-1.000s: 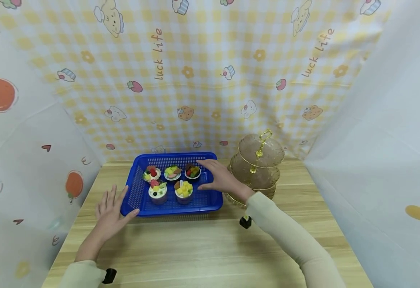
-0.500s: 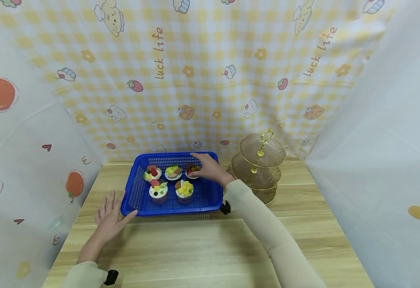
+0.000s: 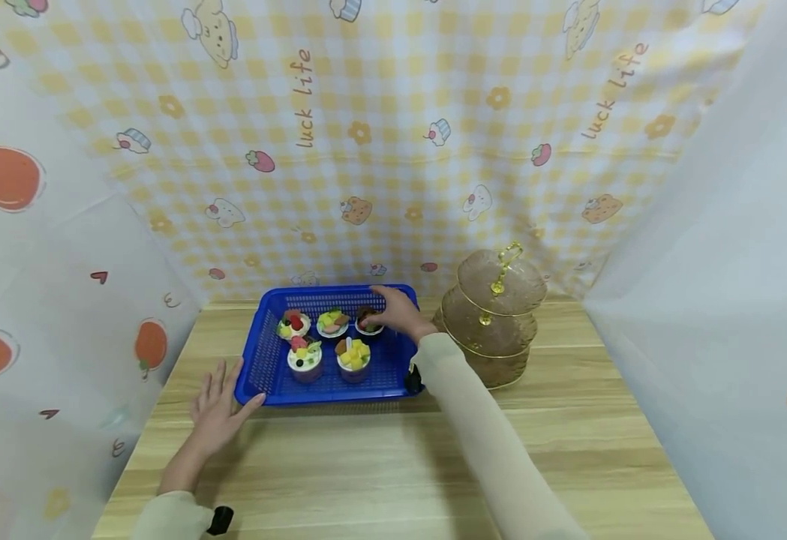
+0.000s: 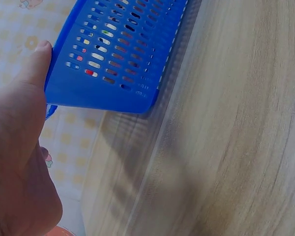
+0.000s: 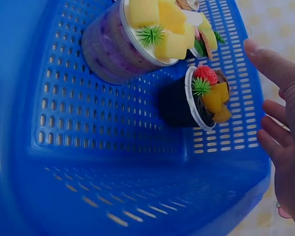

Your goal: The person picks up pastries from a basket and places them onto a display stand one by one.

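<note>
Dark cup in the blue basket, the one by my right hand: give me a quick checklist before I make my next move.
1. Dark cup standing in the basket: ok, at the far right.
2. Gap between it and the mango cup: ok, visible in the right wrist view.
3. Fingers of the right hand around the cup: not ok, the right wrist view shows them apart from it.
4. Left hand touching the basket: ok, near its front left corner.
5. Tiered stand upright: ok, right of the basket.
6. Toppings firmly fixed: cannot tell.
</note>
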A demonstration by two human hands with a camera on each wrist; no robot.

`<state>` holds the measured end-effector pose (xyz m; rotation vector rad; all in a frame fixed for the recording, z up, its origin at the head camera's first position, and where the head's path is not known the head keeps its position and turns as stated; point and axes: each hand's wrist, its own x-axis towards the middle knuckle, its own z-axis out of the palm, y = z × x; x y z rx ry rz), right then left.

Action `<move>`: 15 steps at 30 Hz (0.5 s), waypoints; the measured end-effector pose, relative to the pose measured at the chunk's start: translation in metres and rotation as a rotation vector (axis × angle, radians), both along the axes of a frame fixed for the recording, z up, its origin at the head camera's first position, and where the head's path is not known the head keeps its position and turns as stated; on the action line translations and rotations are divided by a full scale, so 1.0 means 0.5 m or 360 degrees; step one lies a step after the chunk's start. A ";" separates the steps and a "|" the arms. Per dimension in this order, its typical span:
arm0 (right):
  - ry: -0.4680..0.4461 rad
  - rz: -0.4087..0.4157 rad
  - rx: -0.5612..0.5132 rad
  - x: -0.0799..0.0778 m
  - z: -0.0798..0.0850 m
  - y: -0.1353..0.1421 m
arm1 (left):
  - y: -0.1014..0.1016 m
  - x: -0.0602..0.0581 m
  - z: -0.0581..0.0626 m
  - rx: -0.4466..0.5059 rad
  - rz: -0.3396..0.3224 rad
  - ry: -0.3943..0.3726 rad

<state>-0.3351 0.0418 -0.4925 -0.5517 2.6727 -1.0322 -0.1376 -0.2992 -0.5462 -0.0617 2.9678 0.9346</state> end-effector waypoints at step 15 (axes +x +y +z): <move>-0.0055 -0.0076 0.0060 -0.030 -0.041 -0.020 | -0.001 -0.004 -0.009 0.0073 0.0011 -0.0045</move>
